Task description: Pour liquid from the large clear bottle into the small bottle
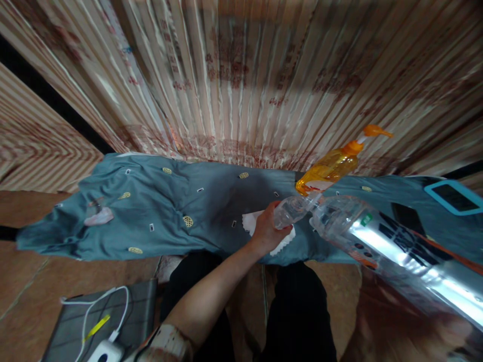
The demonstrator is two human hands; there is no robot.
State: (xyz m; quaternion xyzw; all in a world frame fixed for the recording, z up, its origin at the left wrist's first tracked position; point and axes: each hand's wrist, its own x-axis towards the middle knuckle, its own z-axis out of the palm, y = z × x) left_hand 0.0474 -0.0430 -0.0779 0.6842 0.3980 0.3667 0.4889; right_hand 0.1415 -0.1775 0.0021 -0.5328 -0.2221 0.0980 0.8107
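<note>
My left hand [268,229] is closed around a small clear container [292,211], its opening tipped to the right. A large clear plastic bottle [385,246] with a silver label slants across the right side, its neck close to that opening. Whether the two touch, or any liquid passes between them, I cannot make out. Blurred at the lower right, my right hand [396,322] supports the large bottle from beneath. Under my left hand lies a white cloth or paper with a jagged edge [281,245]. Just behind the small container stands an amber pump bottle [328,168] with an orange pump top.
Blue-green patterned fabric [211,201] covers the narrow surface. At its right are a dark flat object [408,218] and a light-blue-framed device [455,196]; a small pale item [98,216] lies left. A pleated curtain [234,90] hangs behind. A white cable [88,301] lies lower left.
</note>
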